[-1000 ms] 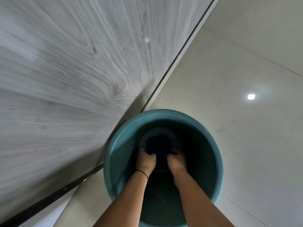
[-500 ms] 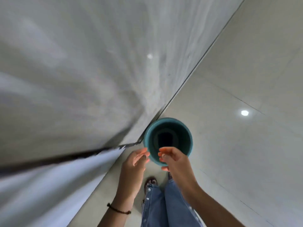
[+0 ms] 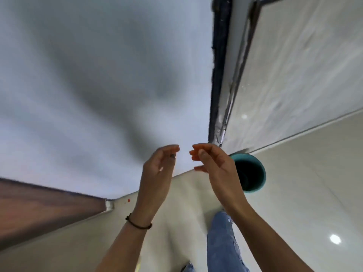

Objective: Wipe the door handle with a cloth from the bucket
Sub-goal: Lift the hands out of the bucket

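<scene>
We held the left hand (image 3: 157, 173) and right hand (image 3: 218, 167) raised, fingers loosely spread, both empty. The teal bucket (image 3: 255, 185) stood on the floor (image 3: 304, 183), just beyond the right hand.

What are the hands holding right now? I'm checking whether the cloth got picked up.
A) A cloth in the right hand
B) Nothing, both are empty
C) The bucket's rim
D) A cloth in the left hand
B: the left hand and right hand are raised with fingers loosely curled and bare, clear of the teal bucket on the floor.

bucket (image 3: 253, 185) on floor (image 3: 304, 183), right of both hands
</scene>
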Available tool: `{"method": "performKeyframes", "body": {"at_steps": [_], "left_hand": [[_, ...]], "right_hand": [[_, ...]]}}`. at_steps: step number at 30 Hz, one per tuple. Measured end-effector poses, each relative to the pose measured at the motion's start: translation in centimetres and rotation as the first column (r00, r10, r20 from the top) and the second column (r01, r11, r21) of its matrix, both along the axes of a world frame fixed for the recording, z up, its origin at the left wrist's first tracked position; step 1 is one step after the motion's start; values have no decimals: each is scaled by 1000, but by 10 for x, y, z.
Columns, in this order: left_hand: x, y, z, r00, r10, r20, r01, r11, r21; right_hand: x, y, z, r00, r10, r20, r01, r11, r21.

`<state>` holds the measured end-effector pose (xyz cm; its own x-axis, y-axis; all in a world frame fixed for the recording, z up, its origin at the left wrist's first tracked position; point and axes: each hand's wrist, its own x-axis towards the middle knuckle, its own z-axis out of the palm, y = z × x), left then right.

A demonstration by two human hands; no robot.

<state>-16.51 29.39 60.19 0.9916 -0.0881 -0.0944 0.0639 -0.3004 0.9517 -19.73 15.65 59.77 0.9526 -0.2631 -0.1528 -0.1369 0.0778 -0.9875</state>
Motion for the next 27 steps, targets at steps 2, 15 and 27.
{"method": "performKeyframes", "body": {"at_steps": [2, 15, 27], "left_hand": [[-20, 38, 32, 994, 32, 109, -33, 999, 6], [-143, 168, 260, 406, 79, 910, -427, 897, 113], [-254, 152, 348, 113, -163, 980, -861, 476, 178]], "right_hand": [[-19, 29, 33, 992, 44, 120, -35, 997, -74], [-112, 120, 260, 552, 319, 771, 390, 718, -577], [-207, 94, 351, 334, 345, 877, 756, 457, -468]]}}
